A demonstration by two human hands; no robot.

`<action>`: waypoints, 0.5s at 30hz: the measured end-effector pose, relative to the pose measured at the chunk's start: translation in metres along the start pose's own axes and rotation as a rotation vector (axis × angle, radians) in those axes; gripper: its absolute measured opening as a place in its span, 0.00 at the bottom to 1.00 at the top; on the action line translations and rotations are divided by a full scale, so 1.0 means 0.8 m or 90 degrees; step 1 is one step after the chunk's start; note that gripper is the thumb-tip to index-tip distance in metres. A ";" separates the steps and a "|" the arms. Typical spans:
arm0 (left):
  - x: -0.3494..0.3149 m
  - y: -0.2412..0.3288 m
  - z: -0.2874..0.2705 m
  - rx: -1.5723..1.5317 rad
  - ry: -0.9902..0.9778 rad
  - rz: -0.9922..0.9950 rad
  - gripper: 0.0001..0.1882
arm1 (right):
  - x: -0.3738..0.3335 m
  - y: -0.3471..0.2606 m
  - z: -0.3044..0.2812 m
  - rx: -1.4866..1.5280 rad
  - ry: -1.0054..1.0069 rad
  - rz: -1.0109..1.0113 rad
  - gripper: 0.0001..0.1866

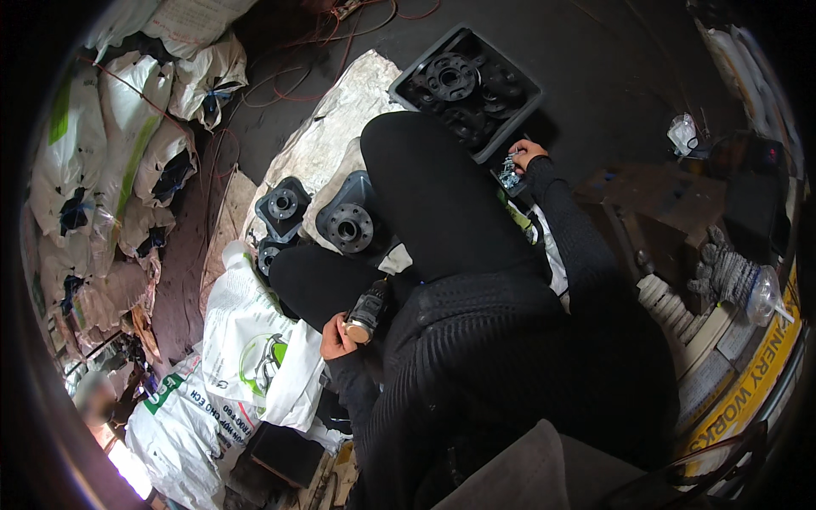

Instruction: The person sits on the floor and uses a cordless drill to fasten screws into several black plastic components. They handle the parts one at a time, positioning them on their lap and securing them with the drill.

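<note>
My left hand point(337, 337) is wrapped round a dark power driver point(368, 311) with a tan round end, held by my left thigh. My right hand point(529, 151) reaches forward past my knee, its fingers curled at a small container of shiny metal fasteners point(510, 173), perhaps screws or bolts. What its fingertips pinch, if anything, is too small to make out. Left of my knee stand dark castings with round, holed flanges: one larger flanged casting point(347, 228) and a smaller flanged casting point(282, 204), with another partly hidden behind my leg.
A dark plastic crate point(529, 106) of round black parts stands ahead. Pale sheeting point(327, 127) covers the floor beneath the castings. White sacks point(76, 161) line the left side, and a white printed bag point(259, 357) lies nearby. Work gloves point(727, 270) rest on the right; red cables point(340, 34) trail ahead.
</note>
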State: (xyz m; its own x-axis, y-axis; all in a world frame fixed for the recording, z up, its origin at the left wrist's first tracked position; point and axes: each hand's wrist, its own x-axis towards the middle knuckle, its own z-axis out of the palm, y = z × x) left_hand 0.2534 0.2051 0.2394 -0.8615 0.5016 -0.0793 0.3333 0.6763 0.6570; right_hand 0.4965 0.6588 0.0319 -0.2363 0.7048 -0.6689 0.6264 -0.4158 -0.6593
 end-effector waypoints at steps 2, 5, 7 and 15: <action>0.002 0.002 0.000 0.001 -0.008 -0.001 0.09 | 0.001 0.001 -0.010 0.208 -0.053 0.066 0.07; 0.003 0.004 0.000 -0.001 -0.014 0.002 0.10 | 0.002 0.009 -0.024 0.424 -0.074 0.117 0.04; 0.003 0.005 0.000 0.004 -0.012 0.007 0.10 | 0.004 0.014 -0.029 0.498 -0.067 0.148 0.05; -0.001 0.012 -0.004 -0.007 -0.069 -0.060 0.15 | 0.004 0.019 -0.013 0.346 0.055 0.128 0.12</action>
State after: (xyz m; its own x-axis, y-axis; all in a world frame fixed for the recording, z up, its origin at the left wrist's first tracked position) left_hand 0.2561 0.2091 0.2485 -0.8420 0.4921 -0.2209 0.2481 0.7170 0.6515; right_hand 0.5135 0.6605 0.0234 -0.0760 0.6167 -0.7835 0.1766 -0.7650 -0.6193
